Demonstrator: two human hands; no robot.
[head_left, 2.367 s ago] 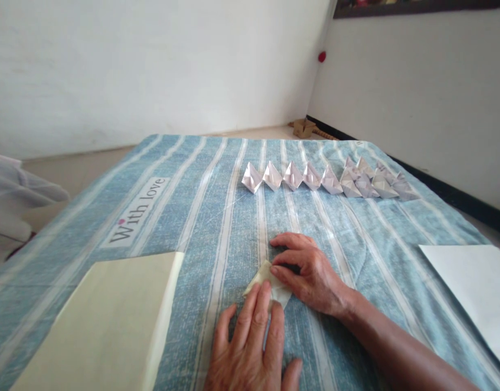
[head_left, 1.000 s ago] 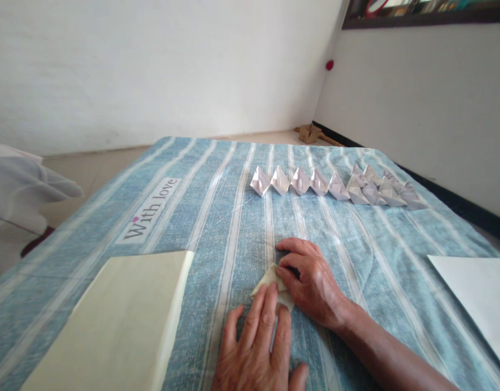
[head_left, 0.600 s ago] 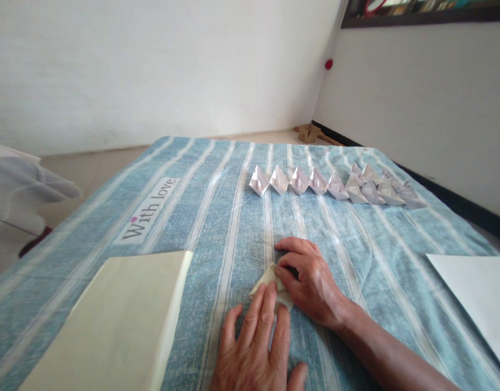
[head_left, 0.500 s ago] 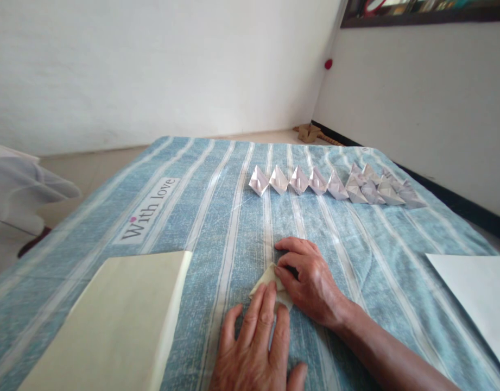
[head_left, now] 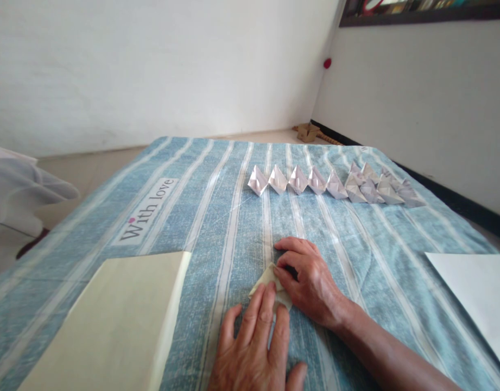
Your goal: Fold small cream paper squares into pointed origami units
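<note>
A small folded piece of pale yellow paper (head_left: 271, 274) lies on the striped cloth, partly covered by both hands. My left hand (head_left: 253, 342) rests palm down at its near side, fingers spread, with two fingertips pressing on the paper. From the right, my right hand (head_left: 309, 277) pinches the paper's upper right edge between thumb and curled fingers. Its underside is hidden. Farther back stands a row of folded paper boats (head_left: 297, 180), which bunches into a cluster (head_left: 375, 187) at its right end.
A stack of pale yellow sheets (head_left: 107, 320) lies to the left, and white paper (head_left: 475, 288) to the right. The blue striped tablecloth (head_left: 209, 260) covers the table. Beyond it, a small cardboard box (head_left: 308, 133) sits on the floor by the wall.
</note>
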